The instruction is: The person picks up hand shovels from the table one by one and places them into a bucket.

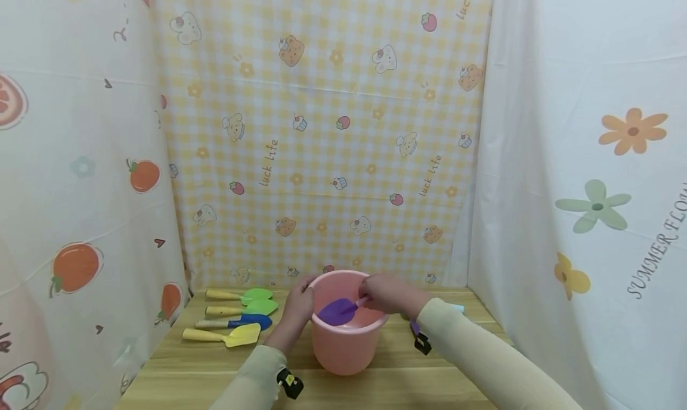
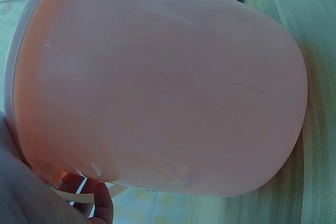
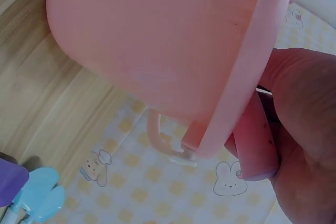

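A pink bucket stands upright on the wooden table. My left hand grips its rim on the left side; in the left wrist view, curled fingers show beside the bucket's handle loop. Over the bucket's mouth, my right hand holds a small trowel by its pink handle. The trowel's purple blade points left and down inside the rim. Whether the blade touches the inner wall, I cannot tell.
Left of the bucket lie several garden trowels: two green ones, a blue one and a yellow one. Past my right arm are light blue tools and a purple one, partly hidden. Printed cloth hangs behind the table.
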`<state>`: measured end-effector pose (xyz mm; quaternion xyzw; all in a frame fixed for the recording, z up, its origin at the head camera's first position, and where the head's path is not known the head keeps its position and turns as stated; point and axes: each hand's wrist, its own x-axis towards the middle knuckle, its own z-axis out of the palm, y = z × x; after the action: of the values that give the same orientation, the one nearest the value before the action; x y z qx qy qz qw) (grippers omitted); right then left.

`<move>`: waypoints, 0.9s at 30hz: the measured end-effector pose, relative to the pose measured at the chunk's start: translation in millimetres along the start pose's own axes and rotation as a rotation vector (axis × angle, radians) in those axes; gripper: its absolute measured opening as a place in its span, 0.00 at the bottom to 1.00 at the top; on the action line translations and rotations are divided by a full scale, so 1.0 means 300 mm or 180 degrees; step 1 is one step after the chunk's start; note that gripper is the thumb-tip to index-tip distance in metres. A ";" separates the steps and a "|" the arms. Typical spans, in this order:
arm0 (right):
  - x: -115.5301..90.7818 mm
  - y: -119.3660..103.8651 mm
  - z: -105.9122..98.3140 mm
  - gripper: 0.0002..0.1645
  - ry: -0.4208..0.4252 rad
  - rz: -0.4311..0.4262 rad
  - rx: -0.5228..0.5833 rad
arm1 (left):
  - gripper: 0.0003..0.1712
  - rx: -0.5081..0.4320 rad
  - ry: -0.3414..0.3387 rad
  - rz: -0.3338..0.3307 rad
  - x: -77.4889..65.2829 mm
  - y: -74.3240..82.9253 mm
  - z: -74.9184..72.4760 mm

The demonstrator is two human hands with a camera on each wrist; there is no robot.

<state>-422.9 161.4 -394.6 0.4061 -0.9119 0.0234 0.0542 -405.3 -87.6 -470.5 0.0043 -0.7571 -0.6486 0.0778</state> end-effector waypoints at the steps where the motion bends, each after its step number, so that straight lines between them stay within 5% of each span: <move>1: 0.003 -0.003 0.001 0.04 -0.0027 0.0020 0.0030 | 0.26 -0.0006 -0.0003 0.0002 -0.001 0.001 0.000; 27: 0.038 -0.050 0.004 0.08 -0.0387 0.0237 0.0061 | 0.27 -0.0107 -0.0007 0.0019 -0.002 0.004 -0.004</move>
<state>-419.3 142.8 -394.6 0.3732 -0.9277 0.0093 -0.0061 -404.5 -88.6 -469.2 0.0000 -0.7462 -0.6610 0.0790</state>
